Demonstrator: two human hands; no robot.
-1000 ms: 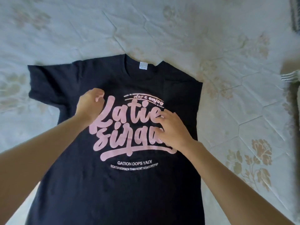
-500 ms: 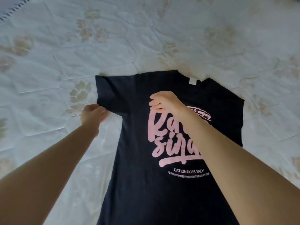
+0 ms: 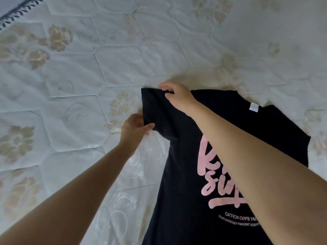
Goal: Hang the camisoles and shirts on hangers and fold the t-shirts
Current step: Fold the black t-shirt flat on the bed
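A black t-shirt (image 3: 185,183) with pink lettering lies face up on the bed, its white neck label at the upper right. Its left sleeve points up and to the left. My left hand (image 3: 135,127) pinches the lower corner of that sleeve's hem. My right hand (image 3: 177,96) pinches the sleeve's upper edge near the shoulder. My right forearm crosses the chest print and hides much of the lettering.
The shirt rests on a pale quilted bedspread (image 3: 79,76) with beige flower patterns. A dark fringed edge (image 3: 16,11) shows at the top left corner. No hangers or other clothes are in view.
My view has shifted left, so the shirt sits further right. My right hand moved from the chest print up to the left sleeve's top edge. My left hand now pinches the sleeve hem.
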